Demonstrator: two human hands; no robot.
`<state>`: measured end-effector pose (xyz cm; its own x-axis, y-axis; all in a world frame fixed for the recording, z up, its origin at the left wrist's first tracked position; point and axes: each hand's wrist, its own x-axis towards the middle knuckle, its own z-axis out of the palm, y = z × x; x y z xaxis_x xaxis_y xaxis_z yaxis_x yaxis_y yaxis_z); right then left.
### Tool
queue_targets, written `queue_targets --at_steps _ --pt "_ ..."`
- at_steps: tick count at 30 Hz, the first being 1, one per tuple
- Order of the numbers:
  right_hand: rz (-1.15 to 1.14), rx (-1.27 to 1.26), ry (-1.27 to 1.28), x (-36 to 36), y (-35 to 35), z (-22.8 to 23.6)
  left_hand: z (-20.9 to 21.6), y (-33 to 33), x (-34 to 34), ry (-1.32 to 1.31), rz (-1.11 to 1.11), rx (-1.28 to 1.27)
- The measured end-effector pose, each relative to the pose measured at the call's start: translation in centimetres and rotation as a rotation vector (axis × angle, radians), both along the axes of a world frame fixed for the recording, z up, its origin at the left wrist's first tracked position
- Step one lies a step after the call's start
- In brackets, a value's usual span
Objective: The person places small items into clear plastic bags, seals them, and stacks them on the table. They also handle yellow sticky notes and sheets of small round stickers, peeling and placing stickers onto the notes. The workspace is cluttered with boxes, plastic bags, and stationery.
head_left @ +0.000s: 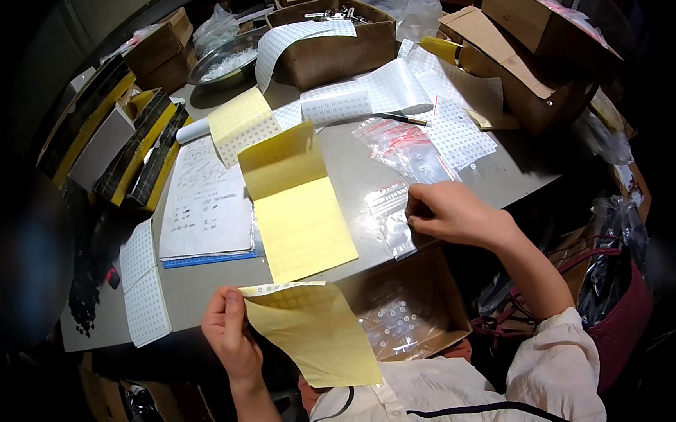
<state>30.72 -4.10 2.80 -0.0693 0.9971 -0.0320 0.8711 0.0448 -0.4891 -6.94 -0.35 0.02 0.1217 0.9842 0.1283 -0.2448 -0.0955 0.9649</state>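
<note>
A person works at a grey desk (340, 160), a yellow sheet (310, 330) hanging at the lower centre of the frame, pinched at its upper-left corner by the fingers of the left hand (233, 337). Long axis slanting toward lower right, free end down, it looks light, limp and easily creased, best held by an edge. At right, fingers of the right hand (457, 211) curl beside a clear bag (394, 227), near-upright and probably slippery; whether they grip anything cannot be told.

Bags (391, 221) lie on the table (340, 162), right of the paper stack (204, 216), behind the box (452, 307).
</note>
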Motion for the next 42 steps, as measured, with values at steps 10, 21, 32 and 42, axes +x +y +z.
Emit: queue_targets --at_steps 10,21,32,42 --pt "0.124 -0.065 0.006 -1.4 -1.5 1.4 0.0 -0.1 -0.4 -0.044 -0.037 0.008" --pt "-0.001 0.005 -0.311 -3.4 -6.5 2.2 -0.8 -0.3 -0.5 -0.022 -0.010 -0.021" --pt "0.043 0.018 0.196 1.8 0.2 1.1 0.3 -1.3 1.3 0.162 -0.050 0.121" --pt "-0.059 0.037 -0.159 2.1 0.1 0.9 -0.1 -1.7 0.5 0.179 -0.061 0.124"
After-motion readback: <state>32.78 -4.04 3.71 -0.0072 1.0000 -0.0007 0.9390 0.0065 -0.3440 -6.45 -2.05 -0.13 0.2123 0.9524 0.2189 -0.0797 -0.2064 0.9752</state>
